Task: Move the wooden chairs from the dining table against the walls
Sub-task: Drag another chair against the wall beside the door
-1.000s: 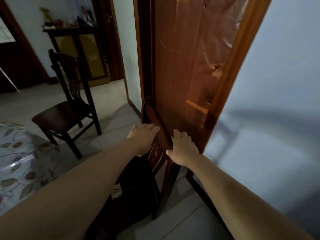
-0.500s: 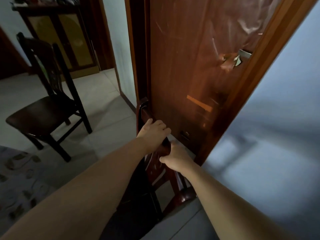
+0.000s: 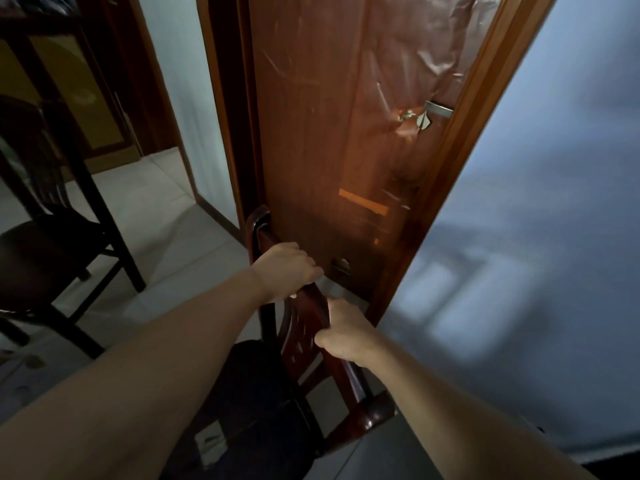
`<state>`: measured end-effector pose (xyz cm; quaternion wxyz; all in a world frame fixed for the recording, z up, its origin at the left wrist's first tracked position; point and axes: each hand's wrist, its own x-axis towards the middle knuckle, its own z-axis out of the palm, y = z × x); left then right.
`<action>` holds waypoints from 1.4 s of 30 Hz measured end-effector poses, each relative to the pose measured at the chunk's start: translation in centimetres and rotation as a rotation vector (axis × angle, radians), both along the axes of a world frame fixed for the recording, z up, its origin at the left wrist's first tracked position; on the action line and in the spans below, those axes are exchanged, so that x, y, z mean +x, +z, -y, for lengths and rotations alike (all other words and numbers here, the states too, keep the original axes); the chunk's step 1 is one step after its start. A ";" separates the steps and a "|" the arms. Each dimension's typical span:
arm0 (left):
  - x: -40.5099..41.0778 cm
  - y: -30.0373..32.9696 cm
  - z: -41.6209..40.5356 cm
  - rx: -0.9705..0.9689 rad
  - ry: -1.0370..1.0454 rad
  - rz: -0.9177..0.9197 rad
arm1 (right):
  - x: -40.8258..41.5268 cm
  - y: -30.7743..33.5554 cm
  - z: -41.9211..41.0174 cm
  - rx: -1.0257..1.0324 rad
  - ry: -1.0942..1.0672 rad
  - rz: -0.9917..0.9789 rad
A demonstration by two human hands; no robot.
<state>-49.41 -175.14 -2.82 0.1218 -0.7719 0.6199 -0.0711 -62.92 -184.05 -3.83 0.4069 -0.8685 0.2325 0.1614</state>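
A: Wooden chair [image 3: 304, 344] — where is it?
B: Directly below the viewer, its dark seat nearest, its backrest standing just in front of the brown door [image 3: 329, 133].
A: And the hands?
B: The right hand [image 3: 346, 332] grips the backrest's top rail, fingers curled round it. The left hand [image 3: 284, 275] clasps the same rail farther along, nearer the door.
A: Anything beyond?
B: A second chair [image 3: 48, 216] stands well left of the door, on the pale tiled floor [image 3: 180, 251].
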 end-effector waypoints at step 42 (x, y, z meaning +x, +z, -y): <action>-17.7 0.0 36.3 -0.163 0.014 -0.092 | -19.9 0.0 34.6 -0.696 -0.272 0.136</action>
